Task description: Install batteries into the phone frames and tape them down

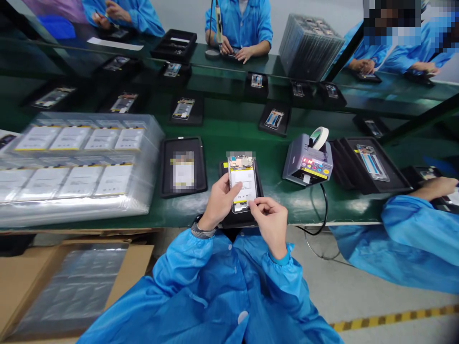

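My left hand (pixel 220 203) grips an opened phone (pixel 241 163) by its left side, the thumb lying over the white battery (pixel 244 184) set in it. The phone is raised a little over a black tray (pixel 236 220), which it partly covers. At the phone's lower right corner, the thumb and forefinger of my right hand (pixel 270 220) are pinched together. Whatever is between those fingertips is too small to make out. To the left, a second black tray (pixel 166 167) holds another opened phone (pixel 183 173), partly blurred.
Clear plastic trays of batteries (pixel 148 167) are stacked at left, above a cardboard box (pixel 134 267). A tape dispenser (pixel 306 160) stands right of me, its cable hanging off the bench. Trays with phones line the green conveyor (pixel 222 112). Co-workers sit opposite; a co-worker's sleeve (pixel 412 220) is at right.
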Action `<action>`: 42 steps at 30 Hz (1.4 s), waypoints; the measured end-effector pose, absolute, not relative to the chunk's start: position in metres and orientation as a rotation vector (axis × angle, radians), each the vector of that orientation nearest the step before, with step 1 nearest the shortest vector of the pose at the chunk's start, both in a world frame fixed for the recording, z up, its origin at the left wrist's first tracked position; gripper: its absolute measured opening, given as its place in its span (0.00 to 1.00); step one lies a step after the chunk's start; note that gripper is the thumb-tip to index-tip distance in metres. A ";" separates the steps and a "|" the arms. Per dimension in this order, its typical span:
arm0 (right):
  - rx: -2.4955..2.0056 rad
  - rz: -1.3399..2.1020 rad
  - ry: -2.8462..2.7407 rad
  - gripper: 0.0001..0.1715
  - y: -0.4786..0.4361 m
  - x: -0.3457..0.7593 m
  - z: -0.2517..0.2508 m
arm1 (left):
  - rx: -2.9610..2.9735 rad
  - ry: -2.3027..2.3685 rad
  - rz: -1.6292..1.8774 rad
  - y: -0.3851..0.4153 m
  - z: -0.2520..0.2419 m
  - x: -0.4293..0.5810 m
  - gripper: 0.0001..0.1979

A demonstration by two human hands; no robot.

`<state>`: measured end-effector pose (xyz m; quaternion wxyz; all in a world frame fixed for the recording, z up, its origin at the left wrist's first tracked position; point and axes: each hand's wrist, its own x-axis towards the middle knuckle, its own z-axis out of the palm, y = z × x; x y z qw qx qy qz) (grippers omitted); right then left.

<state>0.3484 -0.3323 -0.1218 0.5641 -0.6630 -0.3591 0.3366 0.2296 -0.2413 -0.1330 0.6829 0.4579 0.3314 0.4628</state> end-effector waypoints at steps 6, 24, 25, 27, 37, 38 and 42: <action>-1.599 0.730 -0.900 0.17 -0.334 0.345 -0.119 | 1.021 0.729 1.031 -0.243 -0.131 0.228 0.24; -1.578 0.723 -0.849 0.20 -0.331 0.341 -0.113 | 1.009 0.739 1.074 -0.241 -0.128 0.229 0.26; -1.583 0.718 -0.855 0.19 -0.331 0.341 -0.114 | 1.009 0.739 1.073 -0.241 -0.128 0.229 0.26; -1.591 0.710 -0.870 0.19 -0.331 0.340 -0.116 | 1.008 0.744 1.074 -0.241 -0.128 0.229 0.26; -1.445 0.951 -0.899 0.39 -0.327 0.359 -0.125 | 0.990 0.681 0.979 -0.243 -0.139 0.228 0.26; -1.397 1.052 -0.877 0.38 -0.326 0.360 -0.126 | 0.989 0.665 0.965 -0.244 -0.140 0.229 0.26; -1.346 1.144 -0.736 0.31 -0.320 0.354 -0.132 | 0.994 0.627 0.914 -0.243 -0.142 0.228 0.26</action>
